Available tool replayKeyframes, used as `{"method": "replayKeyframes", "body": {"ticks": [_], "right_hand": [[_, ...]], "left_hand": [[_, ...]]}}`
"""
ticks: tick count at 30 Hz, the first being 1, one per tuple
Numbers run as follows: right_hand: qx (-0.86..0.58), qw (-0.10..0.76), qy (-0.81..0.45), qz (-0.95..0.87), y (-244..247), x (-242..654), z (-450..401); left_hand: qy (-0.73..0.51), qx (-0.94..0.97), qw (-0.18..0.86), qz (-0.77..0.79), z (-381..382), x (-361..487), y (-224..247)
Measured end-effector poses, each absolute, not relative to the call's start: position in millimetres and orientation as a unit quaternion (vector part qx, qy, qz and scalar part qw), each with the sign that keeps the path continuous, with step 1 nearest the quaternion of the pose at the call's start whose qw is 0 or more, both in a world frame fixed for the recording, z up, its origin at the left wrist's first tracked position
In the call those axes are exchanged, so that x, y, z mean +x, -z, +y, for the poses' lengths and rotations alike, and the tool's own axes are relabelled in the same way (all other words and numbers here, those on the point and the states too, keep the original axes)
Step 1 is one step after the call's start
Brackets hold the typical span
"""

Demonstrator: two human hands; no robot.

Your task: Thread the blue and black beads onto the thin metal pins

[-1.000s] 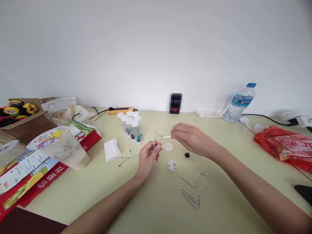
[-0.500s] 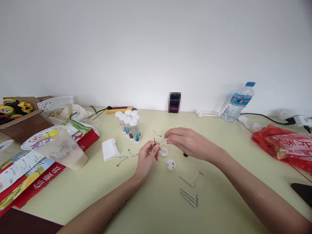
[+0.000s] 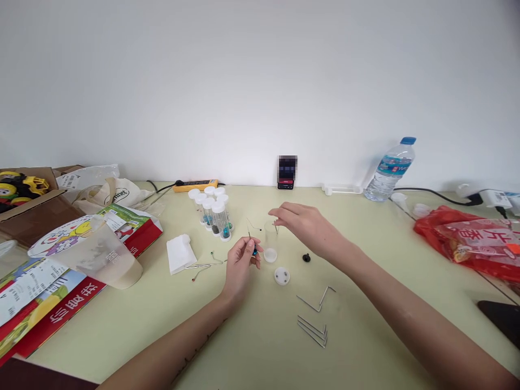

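My left hand (image 3: pixel 242 257) is closed around a thin bent wire (image 3: pixel 254 225) that has a small dark tip. Something small and blue (image 3: pixel 254 252) shows by its fingers. My right hand (image 3: pixel 298 222) pinches a short thin metal rod (image 3: pixel 277 228) at the mouth of a clear tube (image 3: pixel 271 244), which stands upright. Whether the rod hangs inside the tube or just behind its wall, I cannot tell. In front of the tube lies a white round cap (image 3: pixel 282 276) with several small grey dots. A small black knob-like part (image 3: pixel 306 258) rests below my right wrist.
Several L-shaped hex keys (image 3: pixel 312 330) lie at the front. Capped clear tubes (image 3: pixel 213 214) stand back left, near a folded white tissue (image 3: pixel 181 253) and thin wires (image 3: pixel 207 265). A plastic cup (image 3: pixel 109 260) leans left; a water bottle (image 3: pixel 390 172) and red bag (image 3: pixel 455 238) are right.
My right hand has drawn back from my left hand with the rod and is now at the tube's mouth. The left hand still holds the wire. The black part has come into fuller view.
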State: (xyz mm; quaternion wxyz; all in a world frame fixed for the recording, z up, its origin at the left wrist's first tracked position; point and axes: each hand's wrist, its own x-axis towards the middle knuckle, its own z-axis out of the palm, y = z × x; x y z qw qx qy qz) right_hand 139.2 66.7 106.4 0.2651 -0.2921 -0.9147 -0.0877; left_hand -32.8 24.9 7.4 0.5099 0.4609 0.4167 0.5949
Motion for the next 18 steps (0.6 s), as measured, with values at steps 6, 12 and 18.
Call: {"method": "replayKeyframes", "body": {"ticks": [6, 12, 18], "right_hand": [[-0.349, 0.371, 0.101, -0.855, -124.3, 162.0, 81.7], [-0.604, 0.423, 0.235, -0.633, -113.5, 302.1, 156.9], [-0.804, 0.188, 0.207, -0.525, -51.7, 441.9, 206.6]], "left_hand": [[-0.599, 0.452, 0.513, 0.417, 24.8, -33.6, -5.3], [-0.599, 0.433, 0.522, 0.426, 21.7, -32.8, -4.3], [-0.602, 0.414, 0.536, 0.423, 17.2, -29.6, -7.4]]}}
